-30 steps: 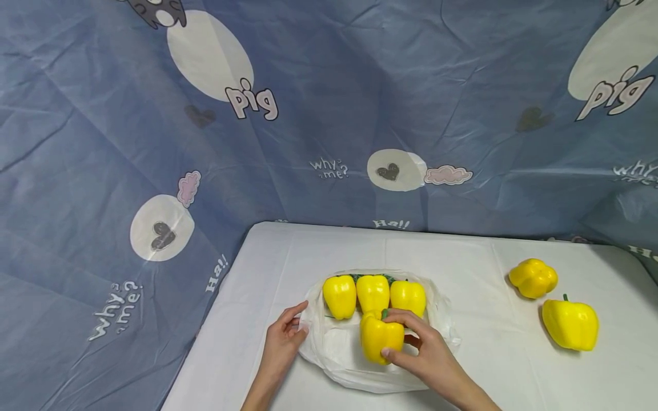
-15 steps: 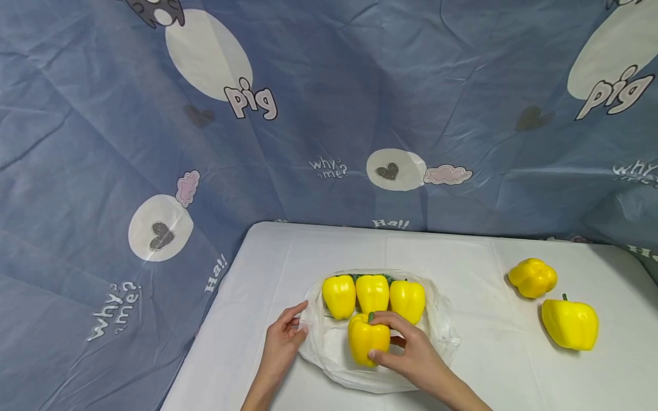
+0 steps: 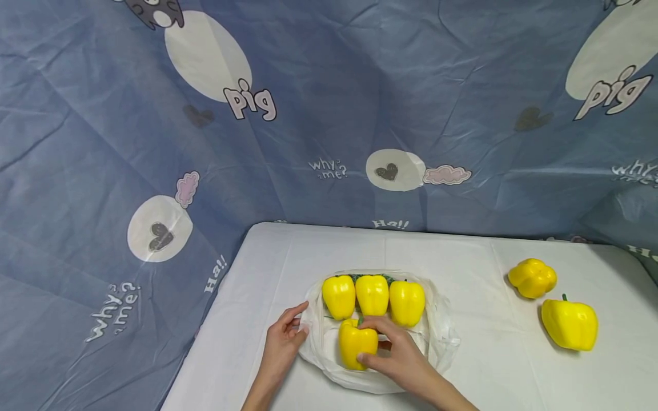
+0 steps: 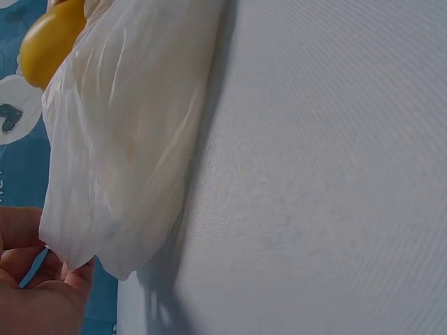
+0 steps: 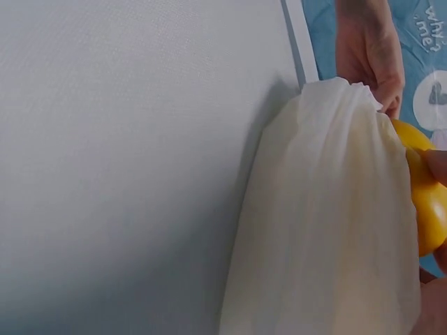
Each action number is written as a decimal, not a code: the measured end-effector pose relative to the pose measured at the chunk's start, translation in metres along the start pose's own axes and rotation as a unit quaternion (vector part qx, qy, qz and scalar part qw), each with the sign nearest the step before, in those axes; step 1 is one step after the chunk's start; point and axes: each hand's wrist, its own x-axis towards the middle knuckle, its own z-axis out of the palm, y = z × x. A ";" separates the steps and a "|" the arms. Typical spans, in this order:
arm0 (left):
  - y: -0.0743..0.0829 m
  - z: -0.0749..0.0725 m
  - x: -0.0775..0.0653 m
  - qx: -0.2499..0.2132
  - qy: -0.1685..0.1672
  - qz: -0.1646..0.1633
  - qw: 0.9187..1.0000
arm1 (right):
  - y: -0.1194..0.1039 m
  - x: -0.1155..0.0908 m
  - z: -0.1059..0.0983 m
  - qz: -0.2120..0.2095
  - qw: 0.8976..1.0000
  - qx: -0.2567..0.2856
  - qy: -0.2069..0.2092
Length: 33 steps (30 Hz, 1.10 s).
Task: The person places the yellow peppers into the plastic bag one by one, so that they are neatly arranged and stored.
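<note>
A white plastic bag point(image 3: 336, 374) stands with its mouth spread wide. Three yellow bell peppers point(image 3: 372, 294) lie in a row along its far side. My right hand point(image 3: 398, 354) grips another yellow bell pepper point(image 3: 354, 345) by its stem end and side, over the near left part of the bag's mouth. In the right wrist view, this held pepper point(image 5: 427, 199) shows at the bag's rim. At the bag's left edge my left hand point(image 3: 283, 337) pinches the plastic between thumb and fingers. The left wrist view has these fingers point(image 4: 21, 227) at the bag's lower corner.
Two more yellow bell peppers, one farther back point(image 3: 533, 278) and one nearer point(image 3: 569, 324), lie at the right on the white-covered table point(image 3: 478, 319). Behind the table hangs a blue printed cloth point(image 3: 319, 114).
My right hand has carried its bell pepper leftward and slightly toward me over the bag. The left hand stays on the bag's edge, and the other peppers have not moved.
</note>
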 end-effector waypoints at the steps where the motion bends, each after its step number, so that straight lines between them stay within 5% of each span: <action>1: 0.000 0.000 0.000 -0.001 0.000 -0.001 1.000 | 0.001 0.000 0.001 0.001 1.000 0.002 -0.002; 33: 0.005 0.001 -0.002 0.026 -0.003 -0.019 0.999 | 0.007 0.023 0.027 0.020 0.999 -0.004 -0.032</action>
